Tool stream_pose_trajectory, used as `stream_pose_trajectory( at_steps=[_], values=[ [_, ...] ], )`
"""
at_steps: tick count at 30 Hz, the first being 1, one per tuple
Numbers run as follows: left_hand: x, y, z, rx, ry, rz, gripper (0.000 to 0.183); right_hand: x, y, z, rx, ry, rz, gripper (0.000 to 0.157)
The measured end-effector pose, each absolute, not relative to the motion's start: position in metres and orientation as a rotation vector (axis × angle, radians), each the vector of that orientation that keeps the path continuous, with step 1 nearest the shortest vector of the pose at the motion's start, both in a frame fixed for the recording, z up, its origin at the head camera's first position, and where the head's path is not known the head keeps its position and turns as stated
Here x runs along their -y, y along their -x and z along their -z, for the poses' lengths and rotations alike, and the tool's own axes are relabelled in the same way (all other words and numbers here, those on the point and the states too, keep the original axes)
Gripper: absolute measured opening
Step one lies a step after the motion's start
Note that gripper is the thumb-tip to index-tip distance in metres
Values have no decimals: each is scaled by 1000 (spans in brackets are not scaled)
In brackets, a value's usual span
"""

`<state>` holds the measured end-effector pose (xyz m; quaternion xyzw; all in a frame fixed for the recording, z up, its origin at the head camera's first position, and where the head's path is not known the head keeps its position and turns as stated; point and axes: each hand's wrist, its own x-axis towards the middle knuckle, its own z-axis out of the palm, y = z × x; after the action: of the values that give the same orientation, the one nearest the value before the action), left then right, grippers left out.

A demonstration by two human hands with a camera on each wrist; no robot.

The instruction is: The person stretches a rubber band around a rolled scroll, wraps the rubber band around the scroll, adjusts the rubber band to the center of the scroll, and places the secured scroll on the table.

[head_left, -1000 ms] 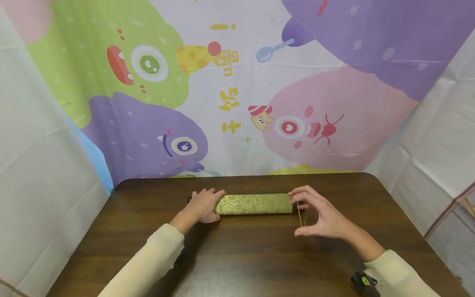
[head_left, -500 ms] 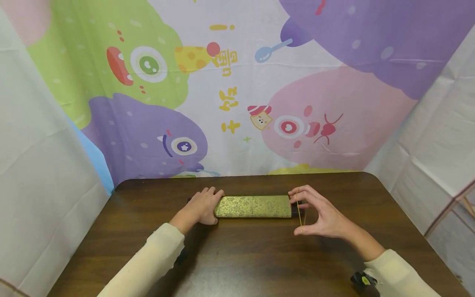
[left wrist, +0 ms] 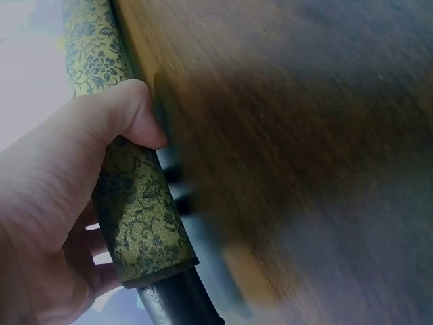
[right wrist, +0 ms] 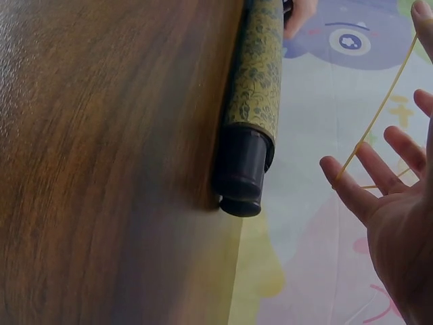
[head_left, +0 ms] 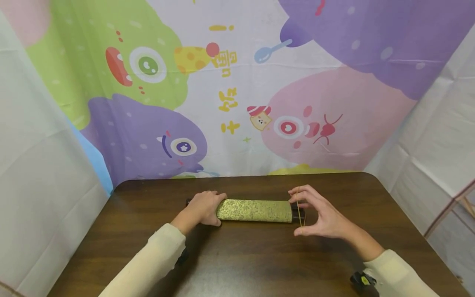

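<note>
A rolled scroll (head_left: 256, 210) lies lengthwise over the far half of the table (head_left: 237, 264), roughly parallel to its far edge and well in from both far corners; its covering is gold-green with a dark vine-and-flower pattern, a slim, slightly flattened roll in shape; at its right end two smooth, round, dark rod ends (right wrist: 240, 169) stick out side by side; whether its underside rests on the wood I cannot tell.

The left hand (head_left: 203, 207) grips the scroll near its left end, thumb across the near side, hiding part of the pattern; the right hand (head_left: 320, 212), well apart from the left, has thumb and fingers spread, with a thin yellow elastic band (right wrist: 380, 101) stretched over them, just beside the scroll's right end; from the head, the band crosses in front of the rod ends.

The table is dark brown with streaky grain and rounded far corners; behind its far edge hangs a creased cloth (head_left: 245, 159) printed with cartoon creatures; pale sheets (head_left: 37, 144) flank the left and right edges; both sleeves (head_left: 137, 264) are cream.
</note>
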<state>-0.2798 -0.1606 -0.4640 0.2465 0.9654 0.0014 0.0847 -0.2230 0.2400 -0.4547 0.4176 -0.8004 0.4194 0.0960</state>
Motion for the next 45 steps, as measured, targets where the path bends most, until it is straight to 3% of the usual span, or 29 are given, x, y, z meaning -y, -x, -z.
stream_pose_trajectory(
  at_steps=[45],
  values=[
    [187, 274, 476, -2958, -811, -144, 75, -240, 227, 447, 2230, -1200, -1490, 80]
  ],
)
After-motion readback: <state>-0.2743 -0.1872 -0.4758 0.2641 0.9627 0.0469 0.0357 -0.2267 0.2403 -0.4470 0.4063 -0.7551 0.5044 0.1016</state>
